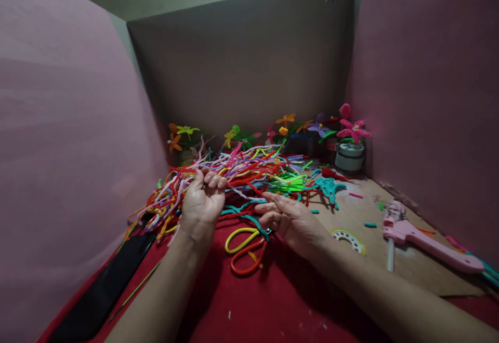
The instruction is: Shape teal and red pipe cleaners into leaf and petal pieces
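A big heap of coloured pipe cleaners (249, 171) covers the back of the red table surface (249, 301). My left hand (202, 200) is palm up at the heap's near edge, fingers curled over a bunch of the strands. My right hand (290, 218) lies beside it with fingers stretched toward the heap, fingertips touching strands, holding nothing I can see. Scissors (245, 249) with yellow and orange handles lie between the hands, just under my right hand.
A pink glue gun (424, 239) lies on a brown board (390, 228) at right. Pipe-cleaner flowers (353, 130) in pots line the back wall. A black flat object (105, 291) lies at left. Pink walls close in both sides.
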The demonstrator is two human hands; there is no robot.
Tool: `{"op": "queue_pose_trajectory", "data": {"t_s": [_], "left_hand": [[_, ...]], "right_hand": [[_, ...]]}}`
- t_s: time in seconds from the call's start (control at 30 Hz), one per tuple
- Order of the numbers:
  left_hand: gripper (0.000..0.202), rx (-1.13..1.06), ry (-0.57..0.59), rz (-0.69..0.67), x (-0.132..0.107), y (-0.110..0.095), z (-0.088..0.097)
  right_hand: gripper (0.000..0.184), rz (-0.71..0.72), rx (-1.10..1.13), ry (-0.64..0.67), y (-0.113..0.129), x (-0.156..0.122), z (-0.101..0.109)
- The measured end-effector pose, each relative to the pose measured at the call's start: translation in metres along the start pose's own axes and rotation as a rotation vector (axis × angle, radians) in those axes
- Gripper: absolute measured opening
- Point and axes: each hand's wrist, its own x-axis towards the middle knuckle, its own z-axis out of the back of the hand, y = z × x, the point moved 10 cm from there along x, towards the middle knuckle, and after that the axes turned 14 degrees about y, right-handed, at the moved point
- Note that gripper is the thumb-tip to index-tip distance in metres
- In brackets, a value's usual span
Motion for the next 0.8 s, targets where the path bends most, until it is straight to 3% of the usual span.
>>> {"op": "queue_pose_trajectory", "data": {"t_s": [0.1,0.23,0.33,0.47,0.6,0.8], "left_hand": [[0.027,-0.002,0.007,0.072,-0.014,0.026,-0.009],[0.026,0.012,0.038,0.222,-0.035,0.071,-0.017],[0.021,0.033,0.021,0.305,-0.040,0.087,-0.009],[0.019,0.096,-0.014,0.288,-0.025,0.071,0.007],[0.021,0.129,-0.023,0.238,-0.008,0.048,0.015],[0.020,0.190,0.019,0.318,-0.010,0.049,0.010]], "right_hand": [[0.020,0.103,-0.012,0.032,0.007,0.001,-0.009],[0.014,0.202,-0.013,-0.112,0.028,0.002,0.011],[0.012,0.307,0.066,-0.170,0.052,0.001,0.024],[0.007,0.283,0.133,-0.202,0.066,-0.001,0.029],[0.009,0.231,0.026,-0.167,0.069,-0.002,0.024],[0.018,0.246,0.067,-0.176,0.077,-0.001,0.032]]}}
